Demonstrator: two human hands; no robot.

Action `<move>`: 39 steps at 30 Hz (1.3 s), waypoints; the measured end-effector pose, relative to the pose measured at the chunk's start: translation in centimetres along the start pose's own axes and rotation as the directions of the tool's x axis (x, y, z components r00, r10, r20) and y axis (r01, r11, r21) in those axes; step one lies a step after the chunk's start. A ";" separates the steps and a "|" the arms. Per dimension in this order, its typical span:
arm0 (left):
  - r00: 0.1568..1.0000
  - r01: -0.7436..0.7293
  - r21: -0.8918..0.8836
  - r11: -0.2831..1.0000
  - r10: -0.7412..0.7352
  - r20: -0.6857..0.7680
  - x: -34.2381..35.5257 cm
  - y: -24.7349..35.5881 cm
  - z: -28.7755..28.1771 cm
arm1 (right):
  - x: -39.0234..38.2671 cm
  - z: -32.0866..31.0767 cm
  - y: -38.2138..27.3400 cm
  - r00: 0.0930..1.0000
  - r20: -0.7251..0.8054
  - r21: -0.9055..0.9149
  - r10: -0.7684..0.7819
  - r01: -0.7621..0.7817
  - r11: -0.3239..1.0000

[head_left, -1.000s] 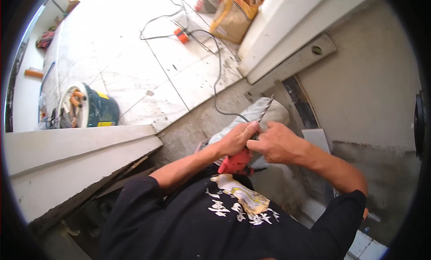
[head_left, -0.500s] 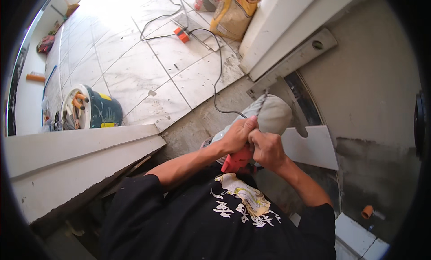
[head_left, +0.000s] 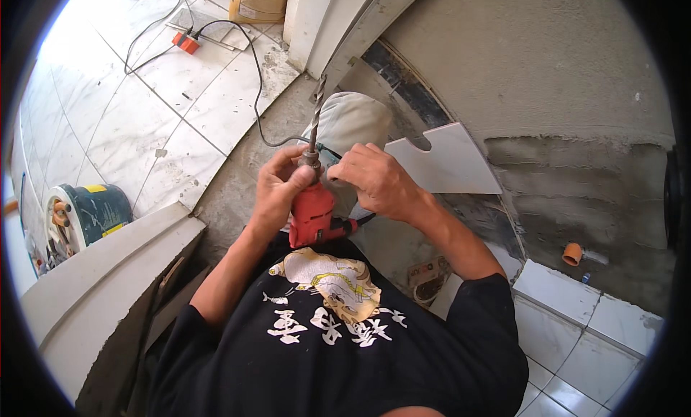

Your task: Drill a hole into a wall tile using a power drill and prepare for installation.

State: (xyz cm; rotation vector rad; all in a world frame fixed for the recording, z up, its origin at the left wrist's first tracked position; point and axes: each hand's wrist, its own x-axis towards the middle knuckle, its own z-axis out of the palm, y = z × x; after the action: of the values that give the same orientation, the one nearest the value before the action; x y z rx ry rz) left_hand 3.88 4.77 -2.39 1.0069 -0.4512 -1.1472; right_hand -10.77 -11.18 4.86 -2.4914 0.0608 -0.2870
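A red corded power drill (head_left: 311, 214) rests against my lap, with its long spiral drill bit (head_left: 317, 114) pointing away from me. My left hand (head_left: 279, 186) is wrapped round the drill's metal chuck (head_left: 310, 160), thumb on one side and fingers on the other. Just right of the chuck is my right hand (head_left: 376, 178), its fingers curled in a pinch. A dark thin piece shows by its fingertips, too small to name. Beyond my hands, my knee in pale grey trousers (head_left: 356, 118) lies beside the bit.
An orange socket block (head_left: 186, 42) with a black cord (head_left: 257, 93) lies on the marbled floor tiles (head_left: 169, 140). A tool bucket (head_left: 93, 212) stands left. A notched white tile (head_left: 450, 158) sits right, near a wall with an orange pipe stub (head_left: 572, 254).
My hands, earlier together round the chuck, are now apart; the right one has moved off to the side. More of the drill shows, and the whole view has shifted.
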 end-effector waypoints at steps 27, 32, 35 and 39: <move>0.990 0.085 -0.113 0.990 -0.070 0.125 1.8 -0.8 -0.7 | 5.3 -2.8 -0.5 0.918 0.270 -0.306 -0.289 0.366 0.879; 0.978 0.120 0.007 0.993 -0.120 0.173 1.8 -0.1 -0.8 | 6.2 -2.2 -0.2 0.888 0.342 -0.266 -0.307 0.404 0.875; 0.961 0.207 -0.186 0.960 -0.164 0.224 2.1 -0.1 -0.4 | 6.3 -2.7 1.3 0.862 0.314 -0.191 -0.399 0.469 0.863; 0.969 0.152 -0.225 0.962 -0.100 0.225 1.7 -0.1 -0.2 | 4.2 -3.2 1.8 0.897 0.288 -0.115 -0.336 0.381 0.917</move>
State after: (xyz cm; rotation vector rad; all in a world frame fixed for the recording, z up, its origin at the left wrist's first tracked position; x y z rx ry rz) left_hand 4.60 3.28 -2.91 0.7122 -0.4080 -1.3967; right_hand -7.30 -14.95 7.15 -2.6778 -0.5129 -0.1006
